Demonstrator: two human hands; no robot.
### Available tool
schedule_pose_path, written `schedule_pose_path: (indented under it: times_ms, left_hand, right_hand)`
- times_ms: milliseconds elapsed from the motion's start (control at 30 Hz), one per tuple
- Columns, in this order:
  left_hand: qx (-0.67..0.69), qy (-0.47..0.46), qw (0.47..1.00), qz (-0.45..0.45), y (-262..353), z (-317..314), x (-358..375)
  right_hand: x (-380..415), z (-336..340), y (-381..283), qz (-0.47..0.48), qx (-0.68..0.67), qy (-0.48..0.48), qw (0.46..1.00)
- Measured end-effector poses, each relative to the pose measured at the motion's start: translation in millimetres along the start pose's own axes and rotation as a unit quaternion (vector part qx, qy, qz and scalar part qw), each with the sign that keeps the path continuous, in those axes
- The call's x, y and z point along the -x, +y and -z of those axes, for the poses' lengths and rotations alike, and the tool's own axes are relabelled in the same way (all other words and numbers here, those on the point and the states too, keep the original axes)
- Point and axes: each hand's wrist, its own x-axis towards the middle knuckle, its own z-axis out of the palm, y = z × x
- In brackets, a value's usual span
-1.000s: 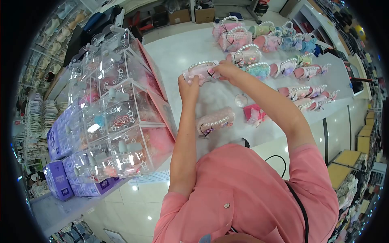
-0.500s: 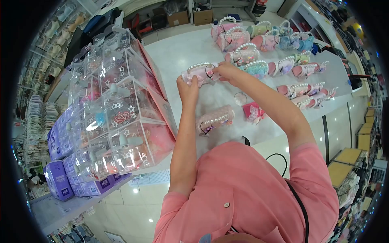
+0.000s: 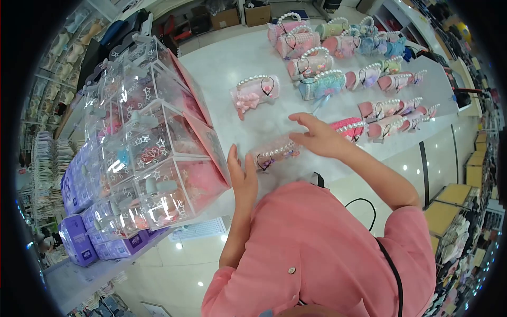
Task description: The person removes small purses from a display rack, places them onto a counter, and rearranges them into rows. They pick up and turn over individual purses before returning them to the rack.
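Observation:
My left hand (image 3: pixel 243 171) is open beside the left end of a beige-pink cylindrical mini handbag (image 3: pixel 280 149) with a pearl handle. Over that bag's right end hovers my right hand (image 3: pixel 319 137), its thumb and fingers spread. Farther back, a pale pink cylindrical handbag (image 3: pixel 256 95) with a pearl handle and a pink bow stands by itself on the white table (image 3: pixel 211 74). A hot-pink bag (image 3: pixel 349 128) with pearls lies just behind my right hand, partly covered by it. The teal pearl-handled bag (image 3: pixel 323 85) sits to the right of the pale pink one.
Several more pearl-handled bags (image 3: pixel 309 64) stand in rows toward the back and right of the table. On the left rise stacked clear boxes (image 3: pixel 158 137) with star prints, above purple cartons (image 3: pixel 76 238). Cardboard boxes (image 3: pixel 257 15) sit beyond the far edge.
Both hands have let go of the pale pink bag and come back toward my body, to the beige-pink bag. The pale pink bag now stands alone, its bow showing.

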Motion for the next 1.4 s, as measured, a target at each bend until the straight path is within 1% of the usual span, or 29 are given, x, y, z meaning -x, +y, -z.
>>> schedule_pose_path:
  times_ms: [67, 167, 200, 300, 400, 500, 600, 700, 733, 767, 833, 867, 933, 1033, 1067, 1133, 1200, 1233, 1267, 1300, 1333, 1367, 1400]
  left_hand:
    - [-0.023, -0.026, 0.999, 0.038, 9.4, 4.6, 18.7]
    - [0.016, -0.067, 0.996, 0.064, 6.3, -1.1, 29.0]
    - [0.060, -0.088, 0.993, 0.059, 11.7, -4.9, 29.6]
    - [0.057, -0.089, 0.994, 0.039, 10.1, -13.6, 27.3]
    - [0.027, -0.082, 0.996, 0.010, -2.9, -19.9, 21.6]
    - [0.002, -0.072, 0.996, -0.043, -7.8, -24.9, 18.4]
    - [0.017, -0.069, 0.997, -0.027, 0.3, -26.2, 21.1]
    - [0.016, -0.047, 0.999, -0.016, -9.2, -26.9, 23.8]
    - [0.026, -0.048, 0.998, -0.007, -13.3, -25.7, 23.8]
    - [0.016, -0.036, 0.999, -0.006, -15.7, -24.5, 25.4]
    - [-0.005, -0.012, 1.000, -0.003, -17.8, -23.2, 29.5]
    - [0.004, -0.007, 1.000, 0.000, -17.1, -22.8, 33.4]
    - [-0.023, 0.004, 1.000, -0.015, -20.6, -20.4, 42.4]
    - [-0.043, 0.017, 0.999, -0.015, -15.2, -24.8, 61.8]
    - [-0.047, 0.025, 0.999, -0.009, -12.3, -26.0, 69.9]
    - [-0.079, 0.031, 0.996, -0.025, -14.9, -25.1, 86.3]
    - [-0.099, 0.044, 0.994, -0.032, -7.8, -28.7, 104.1]
    - [-0.099, 0.039, 0.993, -0.051, -9.5, -31.2, 108.4]
    - [-0.098, 0.045, 0.992, -0.061, -12.5, -30.4, 113.6]
    - [-0.101, 0.070, 0.991, -0.059, -15.9, -28.0, 129.1]
    - [-0.124, 0.075, 0.988, -0.044, -3.9, -29.0, 137.3]
    - [-0.150, 0.091, 0.984, -0.014, 1.3, -29.1, 143.2]
    - [-0.196, 0.123, 0.972, -0.028, -3.8, -30.0, 152.3]
  right_hand:
    - [10.0, -9.8, 5.5, 0.025, 0.014, 0.014, 0.999]
    - [16.1, -25.5, 19.4, 0.058, 0.026, 0.053, 0.997]
    - [15.4, -30.9, 25.5, 0.067, 0.030, 0.070, 0.995]
    - [10.1, -43.0, 44.1, 0.044, -0.080, 0.068, 0.993]
    - [14.8, -42.7, 39.0, 0.004, -0.096, 0.064, 0.993]
    - [16.6, -48.3, 48.7, 0.056, -0.066, 0.093, 0.992]
    - [27.4, -43.4, 40.8, 0.083, -0.024, 0.111, 0.990]
    - [39.5, -42.1, 38.4, 0.124, 0.012, 0.149, 0.981]
    - [41.5, -42.2, 40.9, 0.160, 0.069, 0.166, 0.971]
    - [47.6, -41.4, 42.5, 0.169, 0.065, 0.174, 0.968]
    - [68.2, -34.2, 25.3, 0.186, 0.055, 0.190, 0.962]
    - [75.7, -32.3, 20.7, 0.212, 0.053, 0.193, 0.957]
    - [91.0, -28.2, 13.7, 0.259, 0.050, 0.204, 0.943]
    - [112.2, -21.9, 0.2, 0.265, 0.030, 0.154, 0.951]
    - [118.7, -22.3, -4.0, 0.273, 0.009, 0.129, 0.953]
    - [127.6, -29.1, -9.7, 0.290, -0.034, 0.069, 0.954]
    - [126.7, -45.9, -3.6, 0.296, -0.087, -0.026, 0.951]
    - [126.0, -50.7, 1.1, 0.295, -0.113, -0.090, 0.945]
    - [123.9, -52.0, 7.0, 0.302, -0.088, -0.126, 0.941]
    - [121.7, -55.0, 11.4, 0.312, -0.066, -0.182, 0.930]
    - [121.5, -61.3, 10.0, 0.329, -0.050, -0.257, 0.907]
    - [120.4, -65.6, 13.6, 0.365, -0.028, -0.282, 0.887]
    - [122.2, -65.0, 9.0, 0.414, -0.055, -0.278, 0.865]
